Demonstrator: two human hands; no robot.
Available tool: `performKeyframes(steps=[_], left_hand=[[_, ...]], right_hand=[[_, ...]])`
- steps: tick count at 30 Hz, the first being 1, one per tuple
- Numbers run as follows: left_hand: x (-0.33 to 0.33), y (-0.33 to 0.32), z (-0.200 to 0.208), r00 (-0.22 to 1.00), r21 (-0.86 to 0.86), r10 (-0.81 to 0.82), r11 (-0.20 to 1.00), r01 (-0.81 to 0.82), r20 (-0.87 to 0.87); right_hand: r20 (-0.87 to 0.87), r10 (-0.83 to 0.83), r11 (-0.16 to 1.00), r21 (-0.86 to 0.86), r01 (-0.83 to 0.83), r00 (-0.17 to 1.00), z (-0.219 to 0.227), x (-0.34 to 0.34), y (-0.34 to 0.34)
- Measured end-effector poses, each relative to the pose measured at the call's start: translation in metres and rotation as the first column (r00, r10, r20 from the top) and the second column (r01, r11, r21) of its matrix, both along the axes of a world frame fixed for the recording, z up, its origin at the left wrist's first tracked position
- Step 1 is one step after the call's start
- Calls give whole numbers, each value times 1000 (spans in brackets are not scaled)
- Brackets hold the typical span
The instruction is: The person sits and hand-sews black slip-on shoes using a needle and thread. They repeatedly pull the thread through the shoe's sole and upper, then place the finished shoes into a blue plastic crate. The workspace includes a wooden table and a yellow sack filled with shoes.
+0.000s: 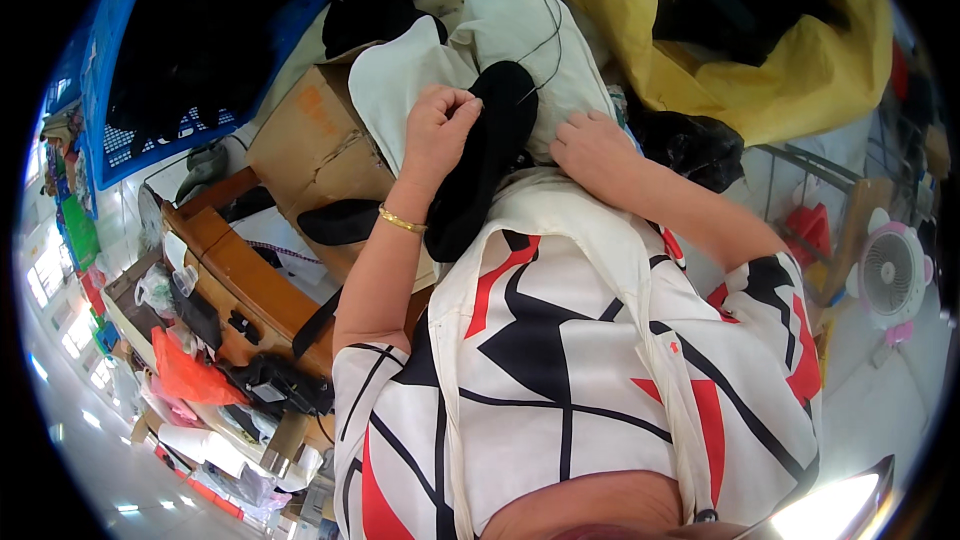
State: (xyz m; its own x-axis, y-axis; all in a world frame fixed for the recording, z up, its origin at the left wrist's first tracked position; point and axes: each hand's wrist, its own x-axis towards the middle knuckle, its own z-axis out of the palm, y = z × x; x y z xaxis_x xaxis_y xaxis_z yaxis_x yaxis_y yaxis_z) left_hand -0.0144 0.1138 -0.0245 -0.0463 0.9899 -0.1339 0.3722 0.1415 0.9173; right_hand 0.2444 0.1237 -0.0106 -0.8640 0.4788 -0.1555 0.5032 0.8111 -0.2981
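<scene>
A long black fabric piece (508,105), rounded at its far end like a shoe or slipper, lies over my lap. My left hand (440,130), with a gold bracelet on the wrist, is closed, its thumb and forefinger pinching the piece's left edge. From the far end a dark thread (556,32) loops away over white cloth (520,10). To the right of the piece, my right hand (595,148) rests against the white cloth with its fingers curled in. What those fingers hold, if anything, is hidden. No needle can be made out.
A blue crate (100,110) of black items stands far left, beside a cardboard box (320,130). Near it is a wooden table (245,260). At the far right are a yellow bag (790,90) holding dark items, a black plastic bag (690,145) and a fan (890,270).
</scene>
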Motion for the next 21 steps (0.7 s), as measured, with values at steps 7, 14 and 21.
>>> performKeyframes(steps=[7,14,21], left_hand=[[-1,-3,-6,984,-205,95,977,-63,150],[-2,-3,-14,980,-222,86,974,-46,177],[-2,-5,-15,972,-234,101,971,-50,211]], right_hand=[[23,-379,742,-590,318,925,52,-3,23],[-163,-371,912,-251,325,914,46,-38,28],[-180,-387,922,-101,374,904,40,-54,31]])
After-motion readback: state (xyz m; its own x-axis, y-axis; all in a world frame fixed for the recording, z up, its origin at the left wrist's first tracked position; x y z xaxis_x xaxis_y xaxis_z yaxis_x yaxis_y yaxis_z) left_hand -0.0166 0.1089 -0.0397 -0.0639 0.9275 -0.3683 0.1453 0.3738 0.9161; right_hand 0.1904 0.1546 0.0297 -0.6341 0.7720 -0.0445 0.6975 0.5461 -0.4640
